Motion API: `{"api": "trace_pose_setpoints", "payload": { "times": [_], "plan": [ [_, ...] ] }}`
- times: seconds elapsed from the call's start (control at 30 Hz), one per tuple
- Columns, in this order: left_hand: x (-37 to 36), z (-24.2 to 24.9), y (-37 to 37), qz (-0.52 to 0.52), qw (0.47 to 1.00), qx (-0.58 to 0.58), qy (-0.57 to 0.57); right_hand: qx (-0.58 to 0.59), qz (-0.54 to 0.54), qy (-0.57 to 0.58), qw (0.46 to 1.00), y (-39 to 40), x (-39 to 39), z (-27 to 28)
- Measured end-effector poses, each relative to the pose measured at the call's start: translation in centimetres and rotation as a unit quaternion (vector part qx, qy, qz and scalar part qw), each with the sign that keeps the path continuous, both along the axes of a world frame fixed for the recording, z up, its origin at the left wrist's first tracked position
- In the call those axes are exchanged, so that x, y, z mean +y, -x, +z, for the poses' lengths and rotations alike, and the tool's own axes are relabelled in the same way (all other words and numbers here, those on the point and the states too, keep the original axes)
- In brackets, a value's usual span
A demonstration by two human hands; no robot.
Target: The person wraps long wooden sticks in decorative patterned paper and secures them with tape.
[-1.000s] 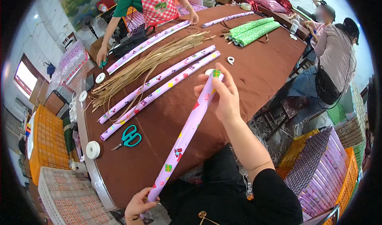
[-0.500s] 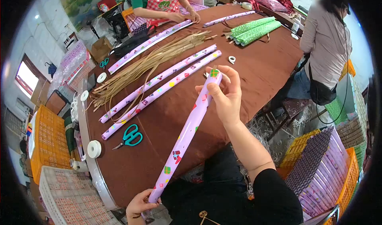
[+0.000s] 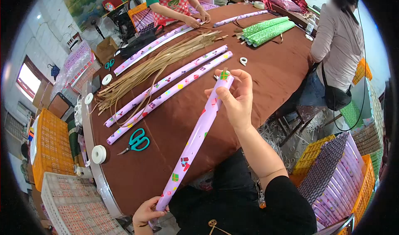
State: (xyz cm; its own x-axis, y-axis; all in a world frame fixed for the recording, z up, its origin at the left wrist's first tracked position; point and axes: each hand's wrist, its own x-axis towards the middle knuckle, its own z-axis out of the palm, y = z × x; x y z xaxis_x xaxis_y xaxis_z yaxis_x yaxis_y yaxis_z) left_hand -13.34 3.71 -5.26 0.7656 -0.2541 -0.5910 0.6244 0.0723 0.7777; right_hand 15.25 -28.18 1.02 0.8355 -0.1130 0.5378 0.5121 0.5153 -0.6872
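The right hand (image 3: pixel 236 97) wraps its fingers around the upper end of a lilac roll (image 3: pixel 193 145) printed with gift boxes, and the left hand (image 3: pixel 149 212) grips the lower end, the roll slanting across the near edge of the brown-covered table (image 3: pixel 266 85). On the cloth lie teal-handled scissors (image 3: pixel 133 143), two similar rolls (image 3: pixel 168 95), tan strips (image 3: pixel 160 62) and green patterned rolls (image 3: pixel 268 31). Across the table, a co-worker's hands (image 3: pixel 192 22) are at the end of another lilac roll (image 3: pixel 151 48); the red checked apron (image 3: pixel 162 15) there bears a green emblem (image 3: pixel 173 3), any lettering above it too cut off to read
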Motion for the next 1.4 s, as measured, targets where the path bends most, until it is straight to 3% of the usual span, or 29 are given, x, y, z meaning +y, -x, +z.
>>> {"api": "trace_pose_setpoints", "payload": {
  "times": [0.47,0.57,0.63,0.7,0.77,0.9,0.97,1.0,1.03,1.1,1.3,1.4],
  "plan": [
    [0.4,-1.1,0.2,-0.006,1.0,-0.017,0.013,0.022,-0.029,0.028,0.999,-0.1,-0.1,0.0],
    [-0.1,-0.5,-0.6,-0.004,0.999,-0.036,0.006,-0.03,-0.17,0.099,0.98,-0.9,-0.3,-0.7],
    [-0.1,-0.5,-2.2,-0.056,0.995,-0.083,0.027,0.082,-0.137,0.011,0.987,-1.2,-0.6,-0.8],
    [-1.0,1.3,-4.2,-0.084,0.993,-0.085,-0.001,0.127,-0.131,0.041,0.982,-1.8,-0.7,-1.1],
    [-1.9,2.1,-6.3,-0.106,0.988,-0.112,-0.002,0.193,-0.049,-0.037,0.979,-0.8,1.0,-0.2],
    [-4.1,2.0,-10.8,-0.118,0.98,-0.145,0.068,0.278,0.041,-0.046,0.959,-2.0,2.1,-3.2],
    [-5.7,1.7,-12.9,-0.107,0.979,-0.146,0.097,0.2,0.306,-0.099,0.926,-4.6,0.9,-7.0],
    [-6.6,2.5,-13.5,-0.108,0.98,-0.128,0.103,0.194,0.264,-0.116,0.938,-5.5,1.1,-6.8],
    [-7.2,3.1,-14.0,-0.11,0.982,-0.11,0.11,0.204,0.155,-0.073,0.964,-8.2,0.4,-7.1],
    [-7.9,3.1,-14.4,-0.104,0.98,-0.092,0.143,0.242,0.129,-0.114,0.955,-11.0,-1.4,-6.0],
    [-8.3,4.4,-13.8,-0.102,0.983,-0.075,0.133,0.239,0.155,-0.077,0.956,-13.3,-3.4,-4.1],
    [-7.3,4.0,-12.4,-0.111,0.981,-0.07,0.142,0.234,0.112,-0.042,0.965,-15.3,-5.0,-4.2]
  ]
}}
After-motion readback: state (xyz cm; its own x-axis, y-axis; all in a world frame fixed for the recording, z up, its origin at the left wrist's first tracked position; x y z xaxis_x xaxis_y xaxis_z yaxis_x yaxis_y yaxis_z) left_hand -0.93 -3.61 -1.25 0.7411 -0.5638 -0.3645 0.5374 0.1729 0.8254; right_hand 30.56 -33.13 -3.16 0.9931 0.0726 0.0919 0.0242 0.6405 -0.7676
